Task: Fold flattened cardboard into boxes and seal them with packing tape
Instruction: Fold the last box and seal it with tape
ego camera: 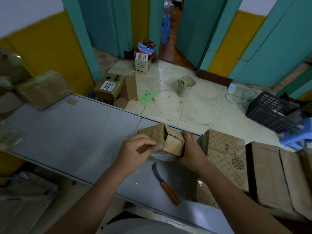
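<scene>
brown corrugated cardboard, a small half-folded box (170,142), is at the far edge of the grey table (76,132), its end flaps not yet level. head view: the right hand (190,149) wraps the box's right side, and the left hand (135,149) pinches its near edge, where what looks like clear packing tape (160,155) shows. best to press the flaps flat first, then draw the tape taut and smooth it along the seam. the wood-handled curved knife (166,184) lies just beside, ready for cutting.
</scene>
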`<state>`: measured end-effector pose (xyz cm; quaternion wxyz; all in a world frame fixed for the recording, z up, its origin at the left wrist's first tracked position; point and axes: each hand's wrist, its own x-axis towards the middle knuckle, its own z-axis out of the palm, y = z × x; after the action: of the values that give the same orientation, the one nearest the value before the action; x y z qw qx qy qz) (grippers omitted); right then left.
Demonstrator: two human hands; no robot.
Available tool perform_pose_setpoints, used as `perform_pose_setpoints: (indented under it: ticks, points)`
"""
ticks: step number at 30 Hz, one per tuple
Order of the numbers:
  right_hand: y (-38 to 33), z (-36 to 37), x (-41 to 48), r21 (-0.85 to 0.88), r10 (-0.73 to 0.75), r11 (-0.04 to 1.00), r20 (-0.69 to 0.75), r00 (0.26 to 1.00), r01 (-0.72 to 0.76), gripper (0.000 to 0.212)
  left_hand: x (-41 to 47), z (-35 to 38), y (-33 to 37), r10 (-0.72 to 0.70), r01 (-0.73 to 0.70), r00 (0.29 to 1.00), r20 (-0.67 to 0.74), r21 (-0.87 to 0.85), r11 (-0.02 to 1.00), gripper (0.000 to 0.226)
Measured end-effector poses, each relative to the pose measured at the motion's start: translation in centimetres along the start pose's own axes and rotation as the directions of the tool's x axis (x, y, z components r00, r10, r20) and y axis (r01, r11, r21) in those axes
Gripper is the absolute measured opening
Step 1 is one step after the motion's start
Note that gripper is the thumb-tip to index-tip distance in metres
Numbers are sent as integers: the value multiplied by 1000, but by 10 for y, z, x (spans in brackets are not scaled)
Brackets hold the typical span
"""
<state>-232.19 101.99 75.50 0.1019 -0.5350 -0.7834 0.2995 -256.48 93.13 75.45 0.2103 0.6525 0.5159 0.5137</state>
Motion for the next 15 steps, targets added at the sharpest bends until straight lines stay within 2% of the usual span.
perform_pose_setpoints:
  ticks: [5, 10, 15]
  points:
    - [2, 2, 1, 23, -17, 1000, -16, 1000, 17, 110, -3, 7, 1, 162, -164, 986, 42, 50, 985, 22]
    - [5, 4, 2, 24, -11, 1000, -27, 1000, 12, 113, -5, 5, 2, 139, -146, 987, 82, 87, 985, 29]
    - [6, 7, 3, 21, 8, 1000, -17, 1000, -8, 117, -7, 8, 2, 144, -153, 987, 68, 158, 975, 22]
